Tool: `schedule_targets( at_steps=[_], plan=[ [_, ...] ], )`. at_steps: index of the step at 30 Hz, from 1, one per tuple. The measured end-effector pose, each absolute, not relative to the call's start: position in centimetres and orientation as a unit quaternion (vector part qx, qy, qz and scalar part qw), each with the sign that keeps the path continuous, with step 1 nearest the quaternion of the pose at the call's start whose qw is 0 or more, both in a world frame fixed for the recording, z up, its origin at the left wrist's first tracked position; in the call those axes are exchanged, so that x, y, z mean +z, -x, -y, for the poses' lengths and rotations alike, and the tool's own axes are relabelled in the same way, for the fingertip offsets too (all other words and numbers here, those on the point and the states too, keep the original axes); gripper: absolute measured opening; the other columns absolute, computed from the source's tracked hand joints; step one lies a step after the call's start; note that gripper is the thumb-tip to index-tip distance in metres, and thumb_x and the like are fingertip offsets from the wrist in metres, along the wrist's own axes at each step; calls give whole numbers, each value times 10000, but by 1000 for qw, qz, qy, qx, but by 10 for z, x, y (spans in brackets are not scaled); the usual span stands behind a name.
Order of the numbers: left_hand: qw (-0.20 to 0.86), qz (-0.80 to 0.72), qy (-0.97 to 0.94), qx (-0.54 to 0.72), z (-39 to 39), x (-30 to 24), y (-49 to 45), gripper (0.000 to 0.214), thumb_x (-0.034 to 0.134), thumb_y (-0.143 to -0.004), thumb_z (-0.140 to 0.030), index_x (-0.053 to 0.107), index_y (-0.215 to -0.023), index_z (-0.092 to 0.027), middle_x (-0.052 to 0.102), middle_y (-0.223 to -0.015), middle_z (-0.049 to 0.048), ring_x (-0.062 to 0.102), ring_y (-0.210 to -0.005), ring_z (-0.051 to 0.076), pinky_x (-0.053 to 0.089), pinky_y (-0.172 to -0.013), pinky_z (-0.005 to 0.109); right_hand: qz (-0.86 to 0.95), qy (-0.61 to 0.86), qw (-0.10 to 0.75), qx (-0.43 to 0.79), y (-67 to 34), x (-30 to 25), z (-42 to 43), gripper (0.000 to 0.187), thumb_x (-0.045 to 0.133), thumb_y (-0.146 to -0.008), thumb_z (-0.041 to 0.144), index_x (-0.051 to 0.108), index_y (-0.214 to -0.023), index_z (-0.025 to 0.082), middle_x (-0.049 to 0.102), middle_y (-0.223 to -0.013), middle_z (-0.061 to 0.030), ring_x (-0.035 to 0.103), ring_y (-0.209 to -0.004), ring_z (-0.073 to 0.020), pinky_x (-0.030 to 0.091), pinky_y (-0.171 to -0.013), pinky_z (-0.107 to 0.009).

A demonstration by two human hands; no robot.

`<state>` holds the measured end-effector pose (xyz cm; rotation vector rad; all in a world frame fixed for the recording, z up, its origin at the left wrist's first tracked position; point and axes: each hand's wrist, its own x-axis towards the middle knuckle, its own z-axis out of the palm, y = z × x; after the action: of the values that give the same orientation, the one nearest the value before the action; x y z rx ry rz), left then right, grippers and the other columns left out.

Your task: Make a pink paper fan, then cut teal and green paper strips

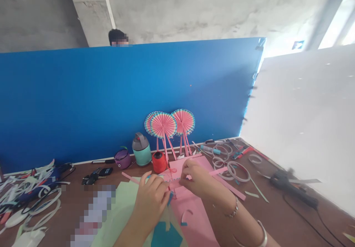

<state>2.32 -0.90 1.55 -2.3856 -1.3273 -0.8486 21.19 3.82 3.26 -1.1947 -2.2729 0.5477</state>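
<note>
Well, the left grip [151, 202] and the right grip [194, 178] sit close together over a pink paper sheet [194, 228] on a brown counter [69, 202]. Both are pressed together, their fingers pinching a narrow pink paper strip [219, 171] from either side, with a folded bit of pink paper bunched between them. The fingers hide exactly how it is folded. A scrap of teal paper [170, 199] pokes out just beside the left grip's thumb, and a pale green paper sheet [116, 210] lies under and to the left of that grip, with a teal paper shape [166, 236] below it.

Just beyond the grips stands a red spool of thread [159, 162], and behind it three pink paper fans [163, 125] on sticks lean near a blue board [111, 99]. A teal flask [142, 149] stands left of the spool. Past the right grip lie pale paper rings [230, 167], and farther right rests a black glue gun [294, 189]. Well left of the left grip sits a heap of white paper strips [27, 188].
</note>
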Motion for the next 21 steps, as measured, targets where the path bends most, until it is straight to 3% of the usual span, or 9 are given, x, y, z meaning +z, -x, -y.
schedule_targets(
  at_steps=[21],
  plan=[
    [121, 430, 827, -342, 13, 22, -25, 186, 475, -812, -128, 623, -838, -238, 662, -720, -28, 571, -716, 148, 344, -886, 402, 827, 466, 252, 187, -211, 22, -44, 137, 546, -721, 117, 624, -614, 152, 561, -766, -31, 527, -736, -144, 371, -694, -258]
  ],
)
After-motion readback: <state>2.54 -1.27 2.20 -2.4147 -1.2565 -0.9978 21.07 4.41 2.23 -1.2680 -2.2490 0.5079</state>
